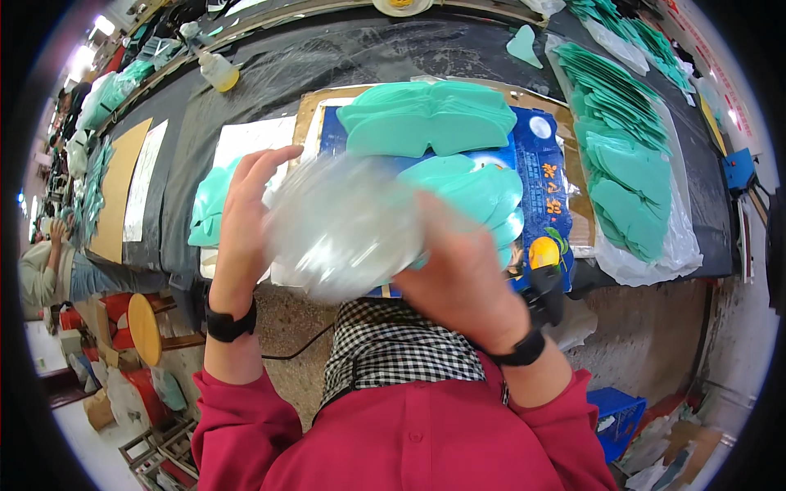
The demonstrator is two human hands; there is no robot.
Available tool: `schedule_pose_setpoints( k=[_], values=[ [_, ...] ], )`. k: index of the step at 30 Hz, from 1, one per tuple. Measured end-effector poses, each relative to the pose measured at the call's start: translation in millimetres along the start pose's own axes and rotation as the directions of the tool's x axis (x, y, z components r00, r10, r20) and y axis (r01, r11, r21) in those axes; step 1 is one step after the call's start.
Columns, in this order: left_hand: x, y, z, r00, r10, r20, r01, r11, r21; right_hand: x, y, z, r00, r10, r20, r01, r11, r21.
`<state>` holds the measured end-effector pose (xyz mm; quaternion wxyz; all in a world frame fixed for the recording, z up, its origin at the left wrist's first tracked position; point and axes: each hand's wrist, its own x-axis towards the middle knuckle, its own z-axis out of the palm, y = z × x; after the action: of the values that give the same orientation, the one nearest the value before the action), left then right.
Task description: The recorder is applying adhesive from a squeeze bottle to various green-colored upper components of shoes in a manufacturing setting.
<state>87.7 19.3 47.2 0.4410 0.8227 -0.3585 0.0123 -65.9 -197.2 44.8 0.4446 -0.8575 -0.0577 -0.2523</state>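
A clear plastic bag [340, 233], smeared by motion, is in the air between my two hands above the table's near edge. My left hand [246, 217] is at its left side with fingers stretched out and apart. At the bag's right side my right hand [463, 274] is blurred, with its fingers seemingly closed on the plastic. Behind the bag lies a fanned pile of teal sheet pieces [483, 192]. A neater stack of teal pieces [426, 123] sits farther back on a blue printed board [536, 151]. More teal pieces [214, 200] lie beyond my left hand.
Long rows of teal pieces [618, 139] rest on plastic at the right. A bottle with yellow liquid [219, 72] stands at the back left. Below the table are a round wooden stool [145, 329] and a blue crate [618, 417]. Another person [41, 270] is at far left.
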Motion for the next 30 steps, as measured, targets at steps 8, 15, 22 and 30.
schedule_pose_setpoints(
  k=[8,15,22,30],
  values=[
    [76,6,94,0.995,0.072,0.072,-0.095,0.914,0.395,10,100,-107,0.881,0.319,-0.350,-0.279,0.947,0.161],
    [110,-26,134,0.975,0.201,0.093,-0.219,0.815,0.536,-65,84,-143,0.647,0.573,-0.503,-0.274,0.790,0.548],
    [94,11,85,0.981,0.181,0.073,-0.195,0.925,0.327,-115,83,-168,0.560,0.549,-0.620,0.035,0.732,0.681],
    [-27,54,100,0.974,0.091,0.209,-0.133,0.972,0.195,-57,35,-132,0.759,0.386,-0.525,0.123,0.706,0.697]
  ],
)
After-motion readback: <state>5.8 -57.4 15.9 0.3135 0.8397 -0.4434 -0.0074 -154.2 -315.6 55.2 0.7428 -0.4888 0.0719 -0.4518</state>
